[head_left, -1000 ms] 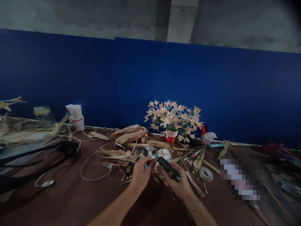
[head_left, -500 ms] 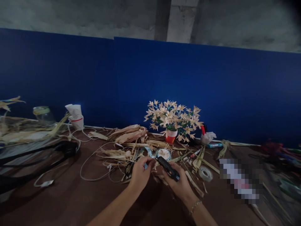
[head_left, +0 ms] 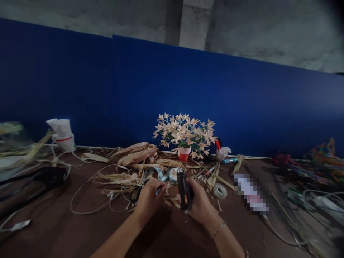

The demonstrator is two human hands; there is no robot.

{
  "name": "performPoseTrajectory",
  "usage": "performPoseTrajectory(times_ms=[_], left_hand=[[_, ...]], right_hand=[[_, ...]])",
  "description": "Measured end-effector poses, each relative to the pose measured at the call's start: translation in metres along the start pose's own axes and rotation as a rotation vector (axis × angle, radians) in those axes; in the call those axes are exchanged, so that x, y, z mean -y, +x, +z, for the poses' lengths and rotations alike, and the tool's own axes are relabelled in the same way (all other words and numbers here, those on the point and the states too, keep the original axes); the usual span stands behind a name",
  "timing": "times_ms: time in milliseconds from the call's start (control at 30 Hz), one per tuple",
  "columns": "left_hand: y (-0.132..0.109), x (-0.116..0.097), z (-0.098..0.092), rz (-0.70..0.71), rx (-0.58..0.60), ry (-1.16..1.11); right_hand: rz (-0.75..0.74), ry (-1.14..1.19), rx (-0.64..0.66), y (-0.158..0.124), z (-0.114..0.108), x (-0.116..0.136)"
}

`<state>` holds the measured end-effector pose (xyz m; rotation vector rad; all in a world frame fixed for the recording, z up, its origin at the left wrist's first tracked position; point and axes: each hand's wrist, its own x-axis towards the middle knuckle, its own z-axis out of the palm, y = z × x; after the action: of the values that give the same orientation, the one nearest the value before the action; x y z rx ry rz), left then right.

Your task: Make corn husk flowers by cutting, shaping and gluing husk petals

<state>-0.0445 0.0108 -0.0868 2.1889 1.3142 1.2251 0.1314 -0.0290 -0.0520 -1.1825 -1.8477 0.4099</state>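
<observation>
My left hand (head_left: pixel 150 197) is closed, thumb and fingers pinched together. A small light-blue piece (head_left: pixel 158 191) shows at its fingertips; most of it is hidden. My right hand (head_left: pixel 200 200) grips a black hand tool (head_left: pixel 184 191) with a narrow pale tip pointing away from me; its exact kind is unclear. Just beyond the hands lies a round white and light-blue roll (head_left: pixel 174 175) with a light-blue strip (head_left: pixel 161 174) beside it. Farther back stands a red and white pot (head_left: pixel 184 154) of cream husk-like flowers (head_left: pixel 185 130). A clear tape roll (head_left: pixel 220 191) lies to the right.
Dried husks (head_left: pixel 137 154) and scraps cover the table's back. A white cable (head_left: pixel 80 213) loops at left, near a black-framed object (head_left: pixel 51 177). White paper in a cup (head_left: pixel 64 138) stands behind. A turquoise tube (head_left: pixel 229 160) and a blurred-out strip (head_left: pixel 251 193) lie right.
The view has swung right, so the table things sit farther left. My right hand has turned the black tool upright in view, tip forward. My hands have moved slightly apart.
</observation>
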Motion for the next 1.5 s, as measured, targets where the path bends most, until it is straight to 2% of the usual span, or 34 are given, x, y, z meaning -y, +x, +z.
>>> performPoseTrajectory(times_ms=[100, 167, 233, 300, 333, 400, 500, 567, 633, 700, 833, 933, 1067, 1200, 1367, 1500], left_hand=[[0.0, 0.001, 0.001, 0.036, 0.06, 0.033], [0.002, 0.003, 0.001, -0.015, 0.011, 0.026], [0.003, 0.005, 0.0, -0.099, -0.07, 0.0], [0.005, 0.008, -0.001, -0.161, -0.127, -0.031], [0.006, 0.009, -0.001, -0.177, -0.146, -0.049], [0.006, 0.01, 0.0, -0.186, -0.164, -0.08], [0.005, 0.01, 0.001, -0.189, -0.16, -0.11], [0.005, 0.009, 0.002, -0.197, -0.159, -0.115], [0.005, 0.009, 0.002, -0.197, -0.162, -0.11], [0.006, 0.008, 0.001, -0.192, -0.158, -0.102], [0.005, 0.007, 0.001, -0.191, -0.156, -0.113], [0.004, 0.008, 0.003, -0.19, -0.169, -0.12], [0.004, 0.008, 0.003, -0.181, -0.173, -0.125], [0.004, 0.006, 0.003, -0.187, -0.162, -0.138], [0.002, 0.005, 0.004, -0.195, -0.139, -0.151], [0.0, 0.002, 0.007, -0.178, -0.129, -0.14]], right_hand=[[-0.086, -0.214, 0.028, -0.002, -0.023, 0.008], [-0.019, -0.379, -0.018, -0.006, -0.041, 0.001], [0.194, -0.57, -0.034, -0.013, -0.059, -0.015], [0.475, -0.706, 0.03, -0.023, -0.073, -0.036], [0.564, -0.747, 0.068, -0.028, -0.079, -0.047], [0.688, -0.804, 0.095, -0.038, -0.085, -0.063], [0.753, -0.847, 0.138, -0.048, -0.084, -0.069], [0.705, -0.946, 0.109, -0.048, -0.08, -0.06], [0.574, -1.056, 0.037, -0.042, -0.072, -0.046], [0.418, -1.011, 0.017, -0.031, -0.059, -0.031], [0.159, -0.596, 0.268, -0.008, -0.017, -0.014], [0.054, -0.507, 0.324, 0.002, 0.013, -0.011], [0.006, -0.485, 0.327, 0.005, 0.037, -0.011], [-0.01, -0.476, 0.283, 0.003, 0.05, -0.017], [0.012, -0.344, 0.212, 0.002, 0.052, -0.026], [0.023, -0.114, 0.124, 0.003, 0.046, -0.028]])
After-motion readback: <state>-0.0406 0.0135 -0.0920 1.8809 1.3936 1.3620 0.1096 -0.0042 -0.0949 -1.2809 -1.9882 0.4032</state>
